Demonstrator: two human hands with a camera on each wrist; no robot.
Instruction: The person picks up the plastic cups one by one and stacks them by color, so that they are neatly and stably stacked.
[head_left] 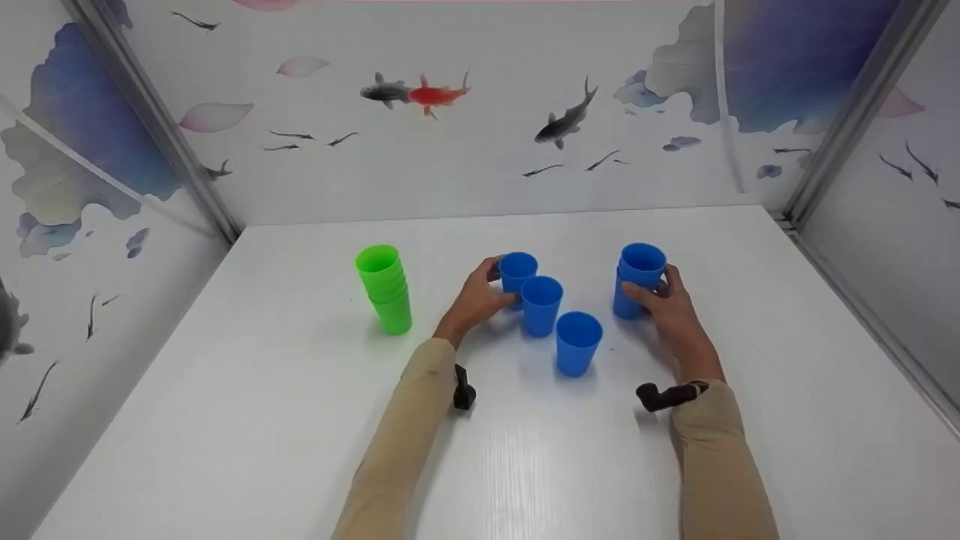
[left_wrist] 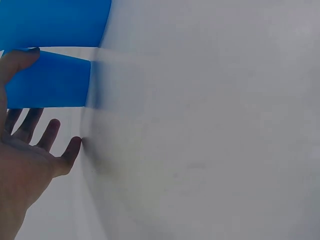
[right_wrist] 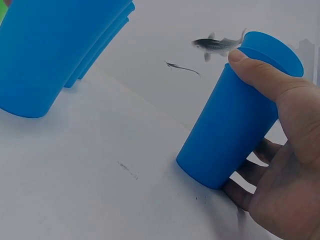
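Observation:
My left hand point(head_left: 478, 301) is at the farthest cup of a diagonal row of three blue cups, with its thumb and fingers on either side of that blue cup point(left_wrist: 50, 82). The middle blue cup point(head_left: 540, 311) and the nearest blue cup point(head_left: 576, 349) stand upright beside it, open ends up. Farther right, my right hand point(head_left: 681, 322) grips two nested blue cups point(right_wrist: 230, 120), thumb near the upper rims and fingers round the far side. The stacked pair is upright on the table. Part of the farthest cup is hidden behind the middle one.
A stack of several green cups point(head_left: 391, 304) leans slightly on the table left of my left hand. The white table point(head_left: 525, 465) is enclosed by walls point(head_left: 487, 172) printed with fish and petals. Dark wrist cameras point(head_left: 660, 396) are strapped at both sleeves.

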